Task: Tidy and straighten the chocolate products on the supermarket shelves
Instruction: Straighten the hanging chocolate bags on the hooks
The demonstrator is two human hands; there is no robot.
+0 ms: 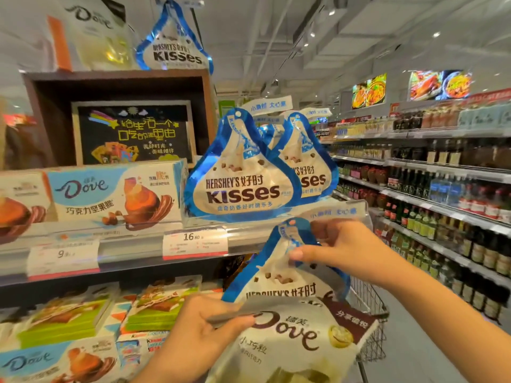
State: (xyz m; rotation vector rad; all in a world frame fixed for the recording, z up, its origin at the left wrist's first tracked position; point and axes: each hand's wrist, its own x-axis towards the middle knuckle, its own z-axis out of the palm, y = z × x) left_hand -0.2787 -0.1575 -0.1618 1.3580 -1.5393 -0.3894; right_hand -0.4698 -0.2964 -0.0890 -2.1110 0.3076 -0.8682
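Kisses bag (279,275) held low, just under shelf edge (132,252): R hand (340,250) pinches its top, thumb + fingers curled on the blue neck. L hand (204,324) grips Dove bag (293,341) at top edge, overlapping Kisses bag's bottom. Above on shelf, two more Kisses bags (243,175) stand upright beside Dove boxes (116,194). Cart (370,308) behind the bags.

Kisses bag (279,275) pinched in the right hand (340,250) was blue-edged with a white middle and brown lettering. Just below it, the Dove bag (293,341) was cream with brown script.
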